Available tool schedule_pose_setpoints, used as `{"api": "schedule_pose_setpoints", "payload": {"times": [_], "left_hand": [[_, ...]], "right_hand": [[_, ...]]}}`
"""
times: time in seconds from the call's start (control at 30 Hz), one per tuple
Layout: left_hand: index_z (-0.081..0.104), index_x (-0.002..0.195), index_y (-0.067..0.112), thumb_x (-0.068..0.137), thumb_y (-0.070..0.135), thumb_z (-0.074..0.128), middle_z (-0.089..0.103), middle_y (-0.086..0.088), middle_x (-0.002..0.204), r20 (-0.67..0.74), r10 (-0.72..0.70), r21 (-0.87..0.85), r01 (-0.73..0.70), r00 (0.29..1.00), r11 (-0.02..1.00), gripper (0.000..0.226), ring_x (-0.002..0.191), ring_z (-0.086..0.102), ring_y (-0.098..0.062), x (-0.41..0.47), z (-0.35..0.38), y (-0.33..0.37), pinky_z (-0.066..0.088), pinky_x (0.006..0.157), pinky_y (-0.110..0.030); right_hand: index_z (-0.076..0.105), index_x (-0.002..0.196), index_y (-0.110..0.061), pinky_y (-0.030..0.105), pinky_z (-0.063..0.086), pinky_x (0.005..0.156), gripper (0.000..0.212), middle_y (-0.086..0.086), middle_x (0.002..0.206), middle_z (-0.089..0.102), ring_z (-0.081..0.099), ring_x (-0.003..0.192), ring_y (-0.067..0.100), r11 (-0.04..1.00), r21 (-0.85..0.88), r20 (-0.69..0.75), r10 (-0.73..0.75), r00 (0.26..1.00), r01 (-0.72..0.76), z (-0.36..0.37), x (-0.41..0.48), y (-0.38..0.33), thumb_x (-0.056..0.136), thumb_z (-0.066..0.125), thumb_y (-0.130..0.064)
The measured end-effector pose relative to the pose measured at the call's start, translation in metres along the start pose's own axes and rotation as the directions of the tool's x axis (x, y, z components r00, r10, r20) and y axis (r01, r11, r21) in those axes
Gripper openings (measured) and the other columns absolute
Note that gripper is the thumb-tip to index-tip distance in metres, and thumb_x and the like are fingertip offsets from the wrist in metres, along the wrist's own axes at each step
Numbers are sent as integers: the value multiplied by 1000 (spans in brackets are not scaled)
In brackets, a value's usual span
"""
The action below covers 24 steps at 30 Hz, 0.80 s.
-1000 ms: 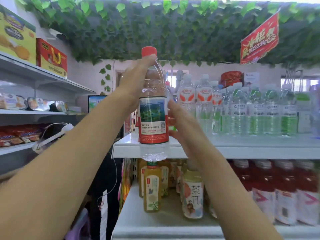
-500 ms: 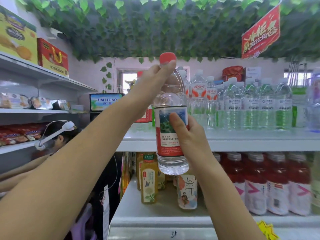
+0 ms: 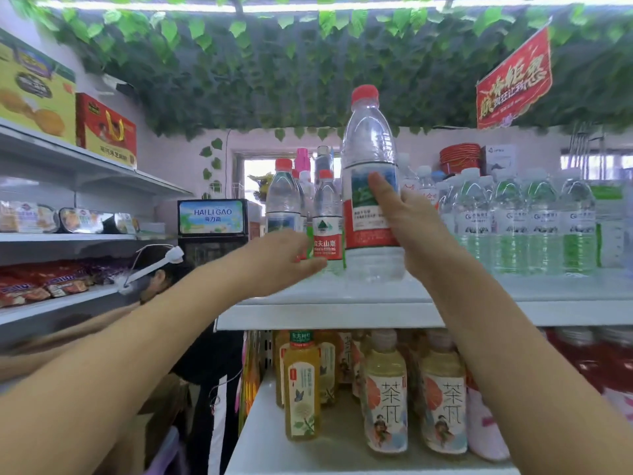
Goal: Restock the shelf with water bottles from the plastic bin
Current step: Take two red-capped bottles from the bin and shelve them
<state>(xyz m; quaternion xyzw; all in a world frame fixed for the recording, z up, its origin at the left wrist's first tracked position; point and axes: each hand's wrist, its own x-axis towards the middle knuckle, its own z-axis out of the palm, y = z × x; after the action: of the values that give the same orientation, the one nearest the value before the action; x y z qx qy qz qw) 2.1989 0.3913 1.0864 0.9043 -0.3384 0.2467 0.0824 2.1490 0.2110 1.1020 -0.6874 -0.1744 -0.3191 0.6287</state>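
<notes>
My right hand (image 3: 411, 228) grips the bottle (image 3: 371, 149) upright on the shelf (image 3: 513, 313); left hand (image 3: 284, 258) blurred, fingers seemingly straight.

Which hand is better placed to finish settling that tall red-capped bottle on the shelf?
Right. The right hand grips the red-capped bottle, its base at the top shelf; the left hand is open beside it, holding nothing.

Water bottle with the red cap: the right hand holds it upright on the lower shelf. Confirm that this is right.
Not right. The head view shows the right hand holding the red-capped water bottle upright on the top shelf, not the lower one. The lower shelf holds the tea bottles.
</notes>
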Motion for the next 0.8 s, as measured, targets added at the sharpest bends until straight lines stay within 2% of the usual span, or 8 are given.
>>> {"api": "schedule_pose_setpoints", "payload": {"times": [0.07,0.13,0.23,0.3,0.37,0.57,0.7,0.8], "left_hand": [[42,136,21,93,55,35,44,1,136,73,-41,76,36,996,996,55,124,44,-18,-2,15,-10,37,104,-34],[34,142,20,92,58,32,35,1,146,112,-80,124,66,990,990,62,131,37,-18,-2,30,-20,32,109,-35],[45,133,19,90,61,25,45,-4,136,123,-125,76,116,984,990,63,123,44,-21,1,51,-34,38,103,-40],[53,118,17,85,62,18,53,-6,123,84,-141,37,138,986,990,66,112,50,-23,2,61,-38,42,96,-41],[56,111,16,82,61,15,56,-6,116,43,-117,48,114,992,992,67,106,52,-24,3,68,-40,43,92,-40],[46,124,29,99,47,24,51,-1,115,73,13,113,-21,997,993,38,107,47,-16,4,62,-42,43,92,-40],[49,121,27,97,51,22,50,1,113,32,20,99,-23,999,995,44,107,48,-15,5,64,-44,43,90,-37],[56,114,24,92,57,17,51,3,107,17,-1,47,0,1000,999,56,101,49,-14,7,67,-46,42,84,-33]], "right_hand": [[58,85,-14,25,58,62,33,3,77,68,67,64,13,1000,-23,-18,14,1000,-14,6,17,1,86,57,-47],[58,84,-14,29,59,68,30,4,77,68,68,66,15,999,-43,-40,21,999,-22,13,33,7,83,63,-44],[59,97,-12,40,57,81,38,10,91,70,70,79,22,998,-49,-88,27,996,-32,25,54,21,77,71,-42],[55,112,-9,39,57,81,50,11,98,68,69,84,23,997,-66,-117,21,993,-29,32,64,30,77,71,-42],[52,116,-8,38,57,79,54,12,100,67,69,85,23,998,-64,-134,16,991,-25,38,76,39,78,71,-40],[43,120,-8,49,49,94,61,11,112,62,61,103,29,984,-169,-175,31,984,-61,58,101,74,77,74,-39],[31,133,-12,52,43,100,78,12,128,54,54,116,31,969,-205,-154,104,983,-135,61,110,94,75,74,-44],[36,122,-11,44,50,91,63,12,120,59,60,105,26,965,-195,-133,154,979,-178,58,116,110,79,73,-37]]}}
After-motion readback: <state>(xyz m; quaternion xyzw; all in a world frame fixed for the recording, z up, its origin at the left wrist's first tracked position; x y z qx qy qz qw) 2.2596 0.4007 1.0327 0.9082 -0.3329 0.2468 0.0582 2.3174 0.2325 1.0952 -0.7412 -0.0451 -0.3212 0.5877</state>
